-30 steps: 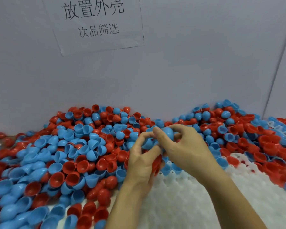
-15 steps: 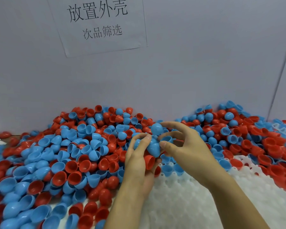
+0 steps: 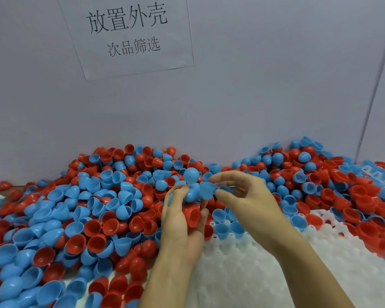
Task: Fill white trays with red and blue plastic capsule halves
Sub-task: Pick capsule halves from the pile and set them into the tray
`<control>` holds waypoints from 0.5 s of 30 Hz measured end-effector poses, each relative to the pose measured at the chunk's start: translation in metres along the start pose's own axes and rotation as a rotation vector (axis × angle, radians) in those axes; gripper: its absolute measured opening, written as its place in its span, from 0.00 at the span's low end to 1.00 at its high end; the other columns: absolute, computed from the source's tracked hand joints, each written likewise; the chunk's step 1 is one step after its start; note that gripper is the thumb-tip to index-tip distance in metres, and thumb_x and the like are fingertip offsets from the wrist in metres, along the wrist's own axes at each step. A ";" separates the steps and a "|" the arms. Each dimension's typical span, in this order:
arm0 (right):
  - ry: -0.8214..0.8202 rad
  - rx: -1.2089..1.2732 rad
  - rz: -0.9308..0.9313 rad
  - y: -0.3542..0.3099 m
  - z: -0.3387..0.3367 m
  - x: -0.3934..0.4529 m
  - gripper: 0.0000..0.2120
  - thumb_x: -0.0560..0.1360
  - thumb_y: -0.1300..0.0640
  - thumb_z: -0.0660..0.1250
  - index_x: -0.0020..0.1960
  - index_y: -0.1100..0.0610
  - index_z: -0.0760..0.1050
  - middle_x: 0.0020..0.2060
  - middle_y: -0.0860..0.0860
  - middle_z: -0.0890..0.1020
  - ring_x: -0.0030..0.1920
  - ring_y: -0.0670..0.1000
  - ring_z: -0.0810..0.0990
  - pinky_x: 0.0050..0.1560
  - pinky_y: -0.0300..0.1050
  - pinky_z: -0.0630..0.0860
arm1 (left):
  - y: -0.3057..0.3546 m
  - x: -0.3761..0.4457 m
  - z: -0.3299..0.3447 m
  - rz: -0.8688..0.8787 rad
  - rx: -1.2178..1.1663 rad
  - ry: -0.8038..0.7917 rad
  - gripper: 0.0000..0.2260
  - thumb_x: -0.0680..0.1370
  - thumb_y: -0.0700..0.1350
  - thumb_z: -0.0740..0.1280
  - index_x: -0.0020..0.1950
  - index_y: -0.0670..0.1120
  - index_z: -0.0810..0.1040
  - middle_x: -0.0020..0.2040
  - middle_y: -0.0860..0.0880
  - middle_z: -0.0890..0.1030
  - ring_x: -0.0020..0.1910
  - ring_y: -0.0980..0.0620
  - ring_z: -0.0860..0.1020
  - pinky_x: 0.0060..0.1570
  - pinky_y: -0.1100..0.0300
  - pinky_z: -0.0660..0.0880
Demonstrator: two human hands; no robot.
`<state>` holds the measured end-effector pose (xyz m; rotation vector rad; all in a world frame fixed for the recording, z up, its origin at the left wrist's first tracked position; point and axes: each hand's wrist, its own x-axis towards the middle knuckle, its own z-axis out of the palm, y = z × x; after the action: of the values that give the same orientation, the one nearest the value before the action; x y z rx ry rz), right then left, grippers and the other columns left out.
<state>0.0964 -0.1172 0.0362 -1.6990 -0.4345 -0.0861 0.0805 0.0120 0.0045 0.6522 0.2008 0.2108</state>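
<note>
Since the earlier frames, the right hand [image 3: 249, 196] has drawn slightly away from the left hand [image 3: 182, 221], carrying off one small blue plastic capsule half [image 3: 207, 190] pinched between thumb and forefinger. Left hand curled around a clutch of red and blue halves [image 3: 190, 210], palm inward. Both hands hover above the far edge of the white moulded plastic tray [image 3: 242, 270], where a few blue halves sit in its sockets [image 3: 228, 228]; most sockets remain unfilled. Loose halves [image 3: 93, 214] are heaped left and behind, against the grey wall [image 3: 253, 96]. Halves judged light, thin-walled, smooth and slippery; best gripped across the rim. Open room lies over the tray nearer the person, with heaps crowding its left and right edges
</note>
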 end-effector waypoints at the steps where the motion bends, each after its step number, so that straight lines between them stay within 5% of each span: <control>1: -0.026 -0.038 -0.004 0.001 0.002 0.000 0.14 0.77 0.64 0.69 0.49 0.45 0.83 0.49 0.40 0.84 0.50 0.35 0.81 0.44 0.28 0.77 | 0.000 0.000 0.000 -0.003 -0.012 -0.004 0.11 0.79 0.42 0.68 0.61 0.43 0.77 0.47 0.43 0.81 0.35 0.52 0.80 0.25 0.64 0.73; 5: -0.040 -0.188 -0.016 0.006 0.008 0.000 0.16 0.76 0.65 0.71 0.52 0.43 0.81 0.50 0.38 0.84 0.55 0.36 0.80 0.54 0.31 0.77 | 0.001 0.001 0.000 -0.050 -0.112 -0.028 0.07 0.80 0.42 0.67 0.57 0.42 0.77 0.42 0.45 0.79 0.33 0.54 0.76 0.24 0.64 0.72; 8: -0.001 -0.204 0.006 0.008 0.012 0.000 0.19 0.74 0.64 0.74 0.55 0.41 0.76 0.51 0.40 0.80 0.53 0.42 0.81 0.51 0.37 0.80 | 0.002 0.000 0.000 -0.078 -0.178 -0.045 0.04 0.80 0.42 0.66 0.49 0.42 0.78 0.35 0.47 0.78 0.28 0.55 0.75 0.22 0.65 0.72; 15: 0.083 -0.307 -0.044 0.008 0.014 0.001 0.11 0.71 0.57 0.78 0.42 0.42 0.79 0.46 0.39 0.81 0.49 0.40 0.80 0.51 0.34 0.77 | 0.003 0.001 0.000 -0.057 -0.212 -0.053 0.02 0.76 0.40 0.67 0.46 0.42 0.76 0.35 0.47 0.76 0.29 0.55 0.73 0.23 0.65 0.71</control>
<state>0.0969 -0.1040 0.0264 -1.9794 -0.4116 -0.2664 0.0813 0.0145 0.0062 0.4400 0.1436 0.1577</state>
